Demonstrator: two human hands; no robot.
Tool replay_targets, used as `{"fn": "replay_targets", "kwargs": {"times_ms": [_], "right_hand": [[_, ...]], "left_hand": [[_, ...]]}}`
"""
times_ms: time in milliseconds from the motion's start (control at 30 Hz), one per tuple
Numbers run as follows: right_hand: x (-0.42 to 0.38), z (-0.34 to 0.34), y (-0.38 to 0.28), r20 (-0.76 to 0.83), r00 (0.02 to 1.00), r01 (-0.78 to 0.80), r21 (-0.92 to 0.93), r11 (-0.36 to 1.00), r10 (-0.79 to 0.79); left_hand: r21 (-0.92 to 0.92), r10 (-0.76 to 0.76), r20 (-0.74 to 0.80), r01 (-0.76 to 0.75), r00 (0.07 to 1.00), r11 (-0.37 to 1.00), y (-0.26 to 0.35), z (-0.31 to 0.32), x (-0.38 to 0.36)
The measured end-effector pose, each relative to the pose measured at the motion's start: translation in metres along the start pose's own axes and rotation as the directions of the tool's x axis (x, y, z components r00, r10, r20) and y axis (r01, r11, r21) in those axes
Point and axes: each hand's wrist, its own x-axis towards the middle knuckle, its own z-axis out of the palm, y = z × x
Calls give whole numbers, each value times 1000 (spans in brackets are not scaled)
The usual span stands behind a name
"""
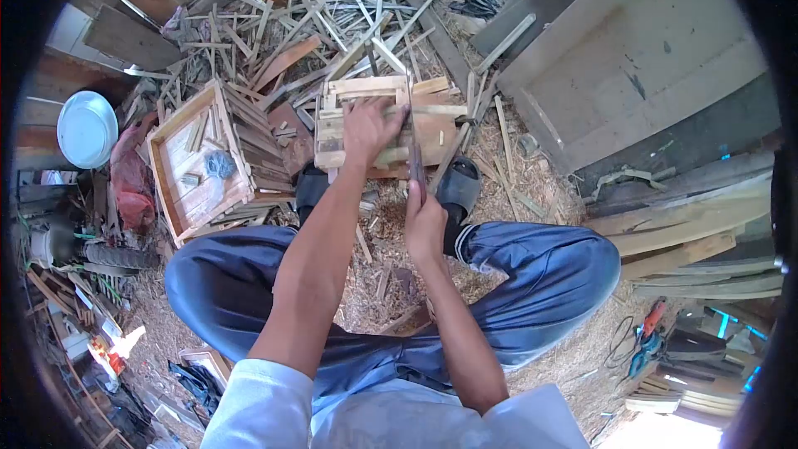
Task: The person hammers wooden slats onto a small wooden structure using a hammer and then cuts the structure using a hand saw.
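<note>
A low wooden bench [330, 137] stands between my feet, with several wood strips lying across its top. My left hand [370, 129] presses down on the strips, its fingers close together near the saw. In my right hand [425, 220] is the handle of a saw [415, 150], whose narrow blade points away from me over the bench's right part. The blade runs beside my left fingertips, across a light wood strip [440, 110]. Whether its teeth touch the wood cannot be made out.
Left of the bench is a slatted wooden crate [158, 168] holding a blue-grey bundle [219, 164]. Scrap strips [307, 12] pile up behind. Large boards [632, 58] lean at the right. A white basin [87, 129] is far left.
</note>
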Motion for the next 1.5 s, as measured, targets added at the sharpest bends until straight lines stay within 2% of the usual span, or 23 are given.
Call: {"fn": "replay_targets", "kwargs": {"times_ms": [33, 67, 100, 167, 233, 300, 333, 400, 467, 567, 600, 667, 800, 867, 967, 1000, 1033, 1100, 1133, 1200, 1333, 1400, 1500], "right_hand": [[-11, -3, 0, -10, 1000, -5, 34, 999, 6], [-21, -5, 0, -16, 1000, 4, 64, 998, -3], [-34, 1, 12, -18, 999, 32, 66, 997, -31], [-61, 16, 49, -239, 946, 252, 114, 961, -220], [-35, 14, 31, -215, 966, 174, 137, 975, -142], [13, 8, -3, -121, 992, 32, -47, 998, -38], [11, 4, -4, -116, 993, 24, -43, 999, -29], [11, -4, -13, 19, 999, -27, -86, 996, 29], [-38, 9, 21, -174, 979, 130, 137, 982, -105], [-55, 16, 38, -190, 980, 70, 100, 992, -50], [-43, 11, 23, -120, 993, 5, 81, 997, 5], [-7, 7, 0, -195, 974, 120, 15, 993, -114], [-14, 1, -1, -150, 979, 133, -25, 991, -135], [-54, 7, 28, -203, 971, 149, 84, 985, -130], [-40, 16, 29, -245, 961, 175, 195, 965, -125], [-23, 4, 1, -145, 989, 37, 42, 998, -30], [-5, 5, -1, -149, 989, 20, 39, 999, -14], [17, 10, -2, -207, 958, 210, 32, 977, -199], [8, 10, -1, -220, 954, 212, 18, 977, -203], [-32, 0, 11, -87, 996, 26, 139, 990, -14], [-33, 1, 18, -150, 989, 16, 94, 995, -2], [12, -1, 3, -140, 985, 99, -6, 995, -98], [1, -4, -3, -120, 982, 150, 27, 988, -146]], "left_hand": [[-11, -11, -5, 11, 1000, 1000, -3, 1, 4], [-23, 31, -152, -35, 988, 999, -6, 4, 2], [-16, 34, -179, -37, 983, 999, -7, 3, 5], [40, -19, -54, 22, 998, 999, -5, 5, 4], [17, -12, -62, 13, 998, 1000, -2, 7, 2], [56, 4, -57, -1, 998, 998, 0, 6, 6], [50, -28, -24, 29, 999, 998, 1, 4, 7], [30, -29, -25, 29, 999, 999, -2, 4, 4], [-3, -44, -25, 44, 999, 999, -5, 2, 7], [25, -18, -60, 20, 998, 999, -6, 6, 5], [9, -52, -19, 52, 998, 999, -2, 3, 8], [6, -32, -24, 32, 999, 999, -1, 7, 9], [-5, -57, -5, 57, 998, 998, -2, 5, 8], [41, -81, 7, 81, 997, 996, -2, 2, 10], [-1, -73, -2, 73, 997, 997, 3, -4, 8], [27, -82, 5, 82, 997, 996, 5, -3, 9], [20, -79, 21, 79, 997, 997, 5, 0, 8], [1, -57, -8, 57, 998, 998, 2, 0, 11], [-4, -43, 4, 43, 999, 999, 3, -2, 8], [5, -76, 13, 76, 997, 997, 2, -9, 7], [28, -83, 29, 82, 996, 996, 4, -6, 8], [48, -57, -11, 58, 998, 997, 5, 2, 7], [41, -59, 46, 57, 997, 998, -2, 0, 8]]}}
